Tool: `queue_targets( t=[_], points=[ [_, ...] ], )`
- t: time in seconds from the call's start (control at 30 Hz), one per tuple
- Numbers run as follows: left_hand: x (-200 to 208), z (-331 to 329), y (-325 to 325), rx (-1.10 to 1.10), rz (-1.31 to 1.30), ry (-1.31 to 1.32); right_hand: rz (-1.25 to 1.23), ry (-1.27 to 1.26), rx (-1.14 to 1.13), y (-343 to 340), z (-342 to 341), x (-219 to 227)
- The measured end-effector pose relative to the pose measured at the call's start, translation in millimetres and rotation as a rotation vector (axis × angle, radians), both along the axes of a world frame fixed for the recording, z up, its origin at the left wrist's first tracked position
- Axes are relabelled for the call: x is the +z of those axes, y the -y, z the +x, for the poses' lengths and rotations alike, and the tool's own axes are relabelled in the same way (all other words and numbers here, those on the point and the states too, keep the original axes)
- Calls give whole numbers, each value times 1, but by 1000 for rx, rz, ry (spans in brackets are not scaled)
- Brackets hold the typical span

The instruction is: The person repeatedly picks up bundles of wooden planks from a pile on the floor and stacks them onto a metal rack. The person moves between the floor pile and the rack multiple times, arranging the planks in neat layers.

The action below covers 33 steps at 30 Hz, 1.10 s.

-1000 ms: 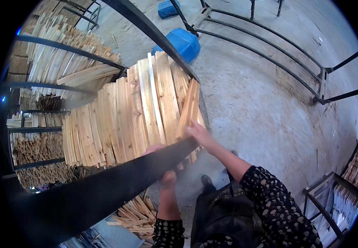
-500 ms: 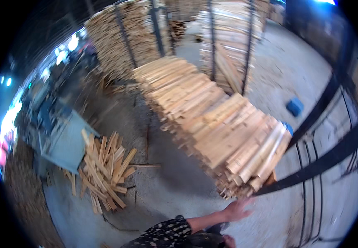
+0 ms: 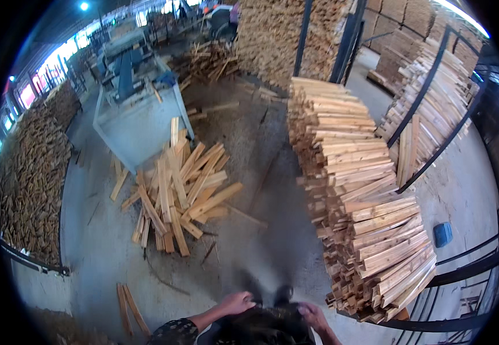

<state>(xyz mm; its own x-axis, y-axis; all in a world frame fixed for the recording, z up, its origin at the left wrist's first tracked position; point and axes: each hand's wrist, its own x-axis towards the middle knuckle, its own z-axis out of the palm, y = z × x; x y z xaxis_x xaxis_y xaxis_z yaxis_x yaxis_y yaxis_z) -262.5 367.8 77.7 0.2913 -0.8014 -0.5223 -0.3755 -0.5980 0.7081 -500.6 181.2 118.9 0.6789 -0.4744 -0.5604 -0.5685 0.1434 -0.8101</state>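
Observation:
My left hand (image 3: 237, 303) hangs in front of my body at the lower edge, below a dark patterned sleeve. Its fingers are curled in, with nothing visible in them. To the right, my right hand (image 3: 314, 315) is held low, its fingers also bent inward and nothing seen in them. It is nearest to the long stack of wooden slats (image 3: 370, 230), but apart from it. Ahead and to the left, a loose heap of wooden slats (image 3: 174, 195) lies on the floor against a pale blue machine table (image 3: 146, 129).
Two slats (image 3: 128, 310) lie at the lower left. A big wood stack (image 3: 31, 178) stands far left. Black metal frames (image 3: 433, 103) hold pale slats behind the long stack. A blue block (image 3: 443, 234) sits on the floor at right. Scrap wood (image 3: 209, 63) is strewn further back.
My view has turned left, so the long stack now stands on my right. My left hand has drawn back from beside the stack's near end, its fingers now curled. My right hand is in view.

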Motion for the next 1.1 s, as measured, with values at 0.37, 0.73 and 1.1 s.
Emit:
queue_targets(
  t=[0.37,0.73,1.1],
  points=[
    [-18,65,103,155,62,-324,30,-150,538,79,156,-37],
    [-12,159,144,354,-33,-394,-208,-139,990,232,419,-41],
    [-37,319,178,524,-78,-333,-82,-210,1228,191,537,-20]
  ],
)
